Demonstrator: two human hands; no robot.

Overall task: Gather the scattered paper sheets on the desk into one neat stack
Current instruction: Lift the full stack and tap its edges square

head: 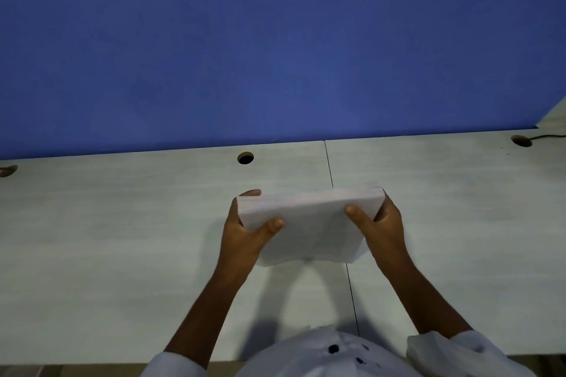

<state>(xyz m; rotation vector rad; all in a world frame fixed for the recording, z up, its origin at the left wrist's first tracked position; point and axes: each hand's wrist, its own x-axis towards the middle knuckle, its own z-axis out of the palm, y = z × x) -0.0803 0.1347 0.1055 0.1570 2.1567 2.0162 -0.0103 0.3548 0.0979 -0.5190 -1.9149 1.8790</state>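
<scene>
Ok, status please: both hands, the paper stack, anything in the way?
Left hand and right hand grip the paper stack by its sides, thumbs on top. Stack gathered, tilted over the desk. No loose sheets or obstacles in view.

The tabletop (122, 239) fills the lower half of the frame, and a partition (275, 40) stands behind it across the upper half. At centre, the paper stack (309, 223) sits between the left hand (245, 229) on its left edge and the right hand (382, 223) on its right edge. A seam (329, 162) runs from the partition toward the bottom of the frame, passing under the stack. One hole (245, 158) lies behind the stack, another (7, 170) at the left frame edge, and a third (521, 140) at upper right beside a cable (548, 136).
</scene>
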